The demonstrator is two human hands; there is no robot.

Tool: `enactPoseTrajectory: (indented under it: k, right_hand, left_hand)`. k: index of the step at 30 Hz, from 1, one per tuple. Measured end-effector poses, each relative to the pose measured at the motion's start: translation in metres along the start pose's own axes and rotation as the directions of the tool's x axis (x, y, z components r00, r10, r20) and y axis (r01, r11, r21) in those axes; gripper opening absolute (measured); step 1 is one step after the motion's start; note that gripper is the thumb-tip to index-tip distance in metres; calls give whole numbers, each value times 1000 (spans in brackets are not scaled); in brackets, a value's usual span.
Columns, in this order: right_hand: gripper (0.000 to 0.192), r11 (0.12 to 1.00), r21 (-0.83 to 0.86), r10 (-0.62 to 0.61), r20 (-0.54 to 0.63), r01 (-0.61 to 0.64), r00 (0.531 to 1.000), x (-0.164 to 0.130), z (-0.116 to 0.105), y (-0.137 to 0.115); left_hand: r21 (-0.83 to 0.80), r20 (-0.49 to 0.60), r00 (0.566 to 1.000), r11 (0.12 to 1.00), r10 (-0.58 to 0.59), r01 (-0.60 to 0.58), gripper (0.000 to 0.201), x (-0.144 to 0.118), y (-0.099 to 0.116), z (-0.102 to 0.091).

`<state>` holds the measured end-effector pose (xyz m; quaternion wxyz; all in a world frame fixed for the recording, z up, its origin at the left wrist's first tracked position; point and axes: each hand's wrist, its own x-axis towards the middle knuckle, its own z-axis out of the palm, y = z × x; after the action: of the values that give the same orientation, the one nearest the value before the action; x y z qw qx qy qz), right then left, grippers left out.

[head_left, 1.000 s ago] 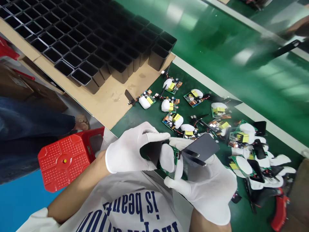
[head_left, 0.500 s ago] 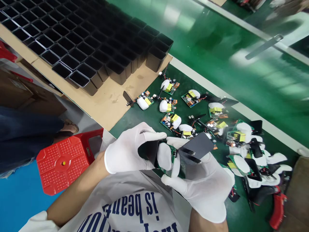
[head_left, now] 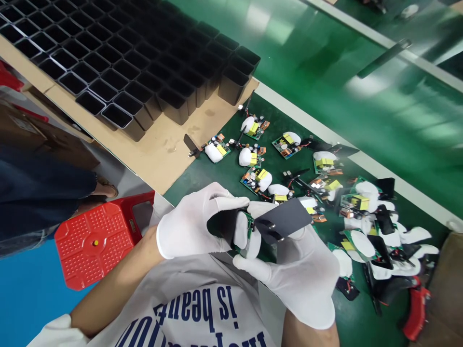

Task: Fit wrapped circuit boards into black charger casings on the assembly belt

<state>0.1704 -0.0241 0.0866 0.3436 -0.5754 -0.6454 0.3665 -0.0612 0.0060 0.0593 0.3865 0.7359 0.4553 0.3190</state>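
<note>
Both my hands wear white gloves and meet just in front of my chest. My left hand (head_left: pixel 188 229) grips a black plastic housing (head_left: pixel 226 225) by its sides. My right hand (head_left: pixel 304 277) holds a green circuit board with a white pad (head_left: pixel 246 232) and its black plug cover with two metal prongs (head_left: pixel 284 220). The board's end sits in the mouth of the housing. The lower part of the board is hidden behind my fingers.
Several loose circuit boards (head_left: pixel 260 178) with white pads and black plug covers lie on the green mat (head_left: pixel 202 178) ahead and to the right. A cardboard sheet (head_left: pixel 162 144) carries rows of empty black housings (head_left: pixel 144 62). A green conveyor belt (head_left: pixel 361 72) runs behind. A red stool (head_left: pixel 96 238) stands at my left.
My right hand has pushed the board leftward, further into the housing, and the plug cover has moved closer to my left hand. The left hand stays in place.
</note>
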Motion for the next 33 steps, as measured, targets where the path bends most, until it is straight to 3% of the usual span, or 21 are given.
enactPoseTrajectory:
  k: [4,9,13,19,24,28,33]
  right_hand:
    - [72,998,-60,-28,-14,27,999,5,2,-5]
    - [47,992,-114,-54,20,56,998,13,5,-14]
    - [42,989,-121,-81,45,86,996,16,5,-18]
    - [40,988,-115,-100,43,105,994,15,6,-15]
    - [48,989,-109,-98,44,103,994,14,3,-12]
    - [73,989,-119,-81,55,87,995,14,2,-10]
    - [79,994,-89,-64,70,70,995,12,3,-8]
  left_hand:
    - [-32,20,1000,999,-14,15,85,0,-1,0]
    - [-64,70,997,997,-31,36,69,3,2,-2]
    - [-89,55,998,996,-19,23,64,6,5,-4]
    - [-66,176,982,995,-66,78,49,14,7,-7]
    - [-67,160,984,994,-77,89,46,13,6,-7]
    - [-59,111,991,995,-74,81,51,8,5,-6]
    - [-94,33,999,995,20,-16,59,2,-1,-4]
